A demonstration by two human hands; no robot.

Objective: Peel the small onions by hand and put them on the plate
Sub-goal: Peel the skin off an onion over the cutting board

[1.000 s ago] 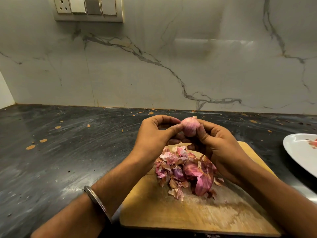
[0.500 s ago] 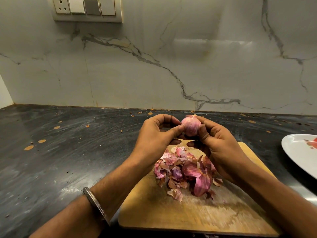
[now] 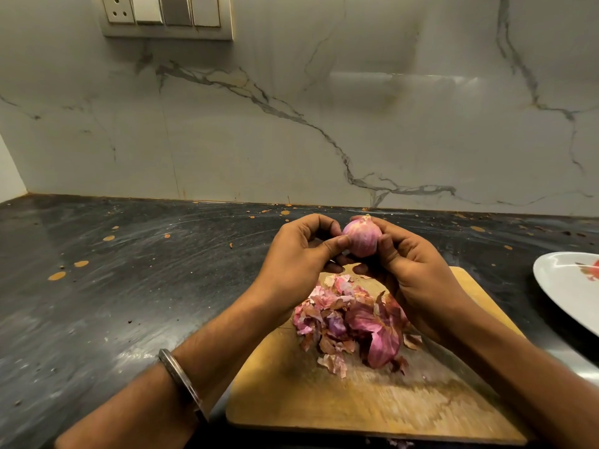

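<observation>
A small pink onion (image 3: 362, 238) is held up above the far end of the wooden cutting board (image 3: 356, 403). My right hand (image 3: 418, 283) grips it from the right, thumb on its front. My left hand (image 3: 295, 264) pinches its left side between thumb and curled fingers. Under the hands a heap of pink and brown onion skins (image 3: 353, 322) lies on the board. The white plate (image 3: 573, 290) sits at the right edge of the view, partly cut off, with a red patch on it.
The dark stone counter (image 3: 129, 286) stretches left of the board, flecked with small orange spots. A marble wall (image 3: 291, 124) rises behind it, with a switch panel (image 3: 167, 14) at the top left. A metal bangle (image 3: 181, 380) is on my left wrist.
The onion has turned a little in my fingers and shows more of its pink side. Both hands stay in the same place above the board.
</observation>
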